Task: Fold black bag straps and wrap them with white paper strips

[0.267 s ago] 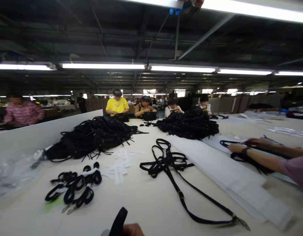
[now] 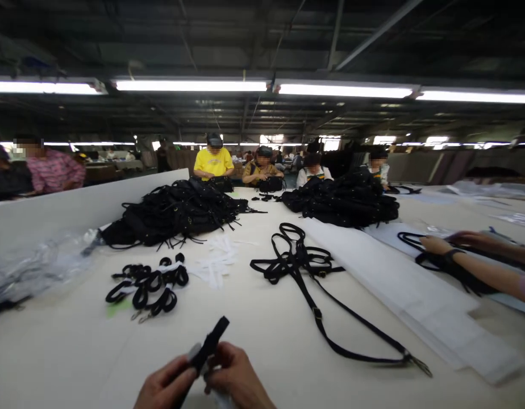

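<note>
At the bottom centre, my left hand grips a folded black strap between thumb and fingers. Close beside it on the right, my right hand has its fingers bent around a whitish strip at the strap's lower part. Bundled black straps with metal clips lie beyond my hands to the left, next to a heap of white strips. A long loose black strap with buckles and a clip is spread over the table on the right.
On the white table are two piles of black bags, clear plastic at left and white sheets at right. A co-worker's hands handle black straps at the right. Several people stand or sit beyond.
The view has tilted down and shifted, so the scene sits higher. Both hands and more of the folded strap now show at the bottom, where only part of one hand showed before.
</note>
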`<action>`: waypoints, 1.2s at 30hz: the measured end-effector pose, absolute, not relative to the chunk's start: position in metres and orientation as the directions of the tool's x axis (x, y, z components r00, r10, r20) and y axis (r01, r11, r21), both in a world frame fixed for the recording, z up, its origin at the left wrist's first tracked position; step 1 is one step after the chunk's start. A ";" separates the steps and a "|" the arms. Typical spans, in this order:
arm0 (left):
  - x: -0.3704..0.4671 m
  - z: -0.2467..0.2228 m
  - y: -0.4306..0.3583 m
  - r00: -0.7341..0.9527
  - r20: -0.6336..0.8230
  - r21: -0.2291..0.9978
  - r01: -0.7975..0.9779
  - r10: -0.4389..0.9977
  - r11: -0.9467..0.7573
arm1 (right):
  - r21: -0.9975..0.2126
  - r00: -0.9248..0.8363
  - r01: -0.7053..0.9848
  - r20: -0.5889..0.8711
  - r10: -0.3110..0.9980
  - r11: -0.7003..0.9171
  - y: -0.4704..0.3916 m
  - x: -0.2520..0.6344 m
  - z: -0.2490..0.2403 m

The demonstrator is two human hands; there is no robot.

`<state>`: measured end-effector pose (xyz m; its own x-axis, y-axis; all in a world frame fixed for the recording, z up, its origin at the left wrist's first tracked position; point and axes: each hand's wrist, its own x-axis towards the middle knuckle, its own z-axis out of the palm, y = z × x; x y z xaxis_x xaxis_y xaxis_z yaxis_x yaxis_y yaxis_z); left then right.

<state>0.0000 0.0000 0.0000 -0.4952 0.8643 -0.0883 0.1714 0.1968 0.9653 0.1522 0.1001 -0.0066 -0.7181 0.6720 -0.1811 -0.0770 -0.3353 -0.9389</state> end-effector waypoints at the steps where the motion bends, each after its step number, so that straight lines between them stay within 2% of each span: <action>1: -0.004 0.000 -0.001 -0.500 -0.064 0.961 0.204 0.864 0.189 | -0.932 -0.691 -0.080 -0.204 0.693 -0.353 0.098 0.153 -0.010; 4: -0.016 -0.004 -0.003 -0.473 -0.040 0.922 0.322 0.880 0.215 | -0.924 -0.649 -0.088 -0.231 0.725 -0.373 0.091 0.158 -0.017; 7: -0.026 -0.012 -0.003 -0.438 -0.027 0.849 0.465 0.899 0.252 | -0.954 -0.643 -0.046 -0.198 0.740 -0.296 0.086 0.161 -0.020; 12: -0.030 -0.032 -0.001 -0.422 0.077 0.747 0.625 0.903 0.228 | -0.974 -0.687 0.000 -0.164 0.707 -0.226 0.085 0.158 -0.019; 16: -0.029 -0.051 -0.005 -0.374 0.143 0.657 0.728 0.916 0.195 | -0.999 -0.670 0.030 0.006 0.742 0.036 0.083 0.155 -0.015; 19: -0.028 -0.061 -0.007 -0.346 0.221 0.621 0.771 0.912 0.142 | -0.973 -0.649 0.090 0.104 0.753 0.212 0.081 0.152 -0.014; 23: -0.030 -0.062 -0.007 -0.334 0.220 0.663 0.740 0.917 0.110 | -0.988 -0.651 0.083 0.048 0.757 0.134 0.081 0.146 -0.021; 25: -0.032 -0.058 -0.007 -0.334 0.194 0.668 0.733 0.922 0.125 | -0.982 -0.671 0.096 0.058 0.739 0.164 0.083 0.147 -0.026; 27: -0.033 -0.053 -0.008 -0.340 0.183 0.657 0.740 0.922 0.143 | -0.931 -0.740 0.112 0.155 0.654 0.347 0.085 0.152 -0.029; 30: -0.034 -0.051 -0.009 -0.350 0.168 0.650 0.742 0.922 0.163 | -0.771 -0.912 0.051 0.223 0.344 0.635 0.089 0.162 -0.023; 33: -0.036 -0.052 -0.010 -0.359 0.145 0.654 0.734 0.922 0.182 | -0.678 -0.984 -0.035 0.150 0.092 0.734 0.091 0.170 -0.011; 36: -0.036 -0.050 -0.010 -0.372 0.133 0.655 0.728 0.919 0.200 | -0.647 -0.992 -0.037 0.115 0.050 0.762 0.089 0.174 -0.011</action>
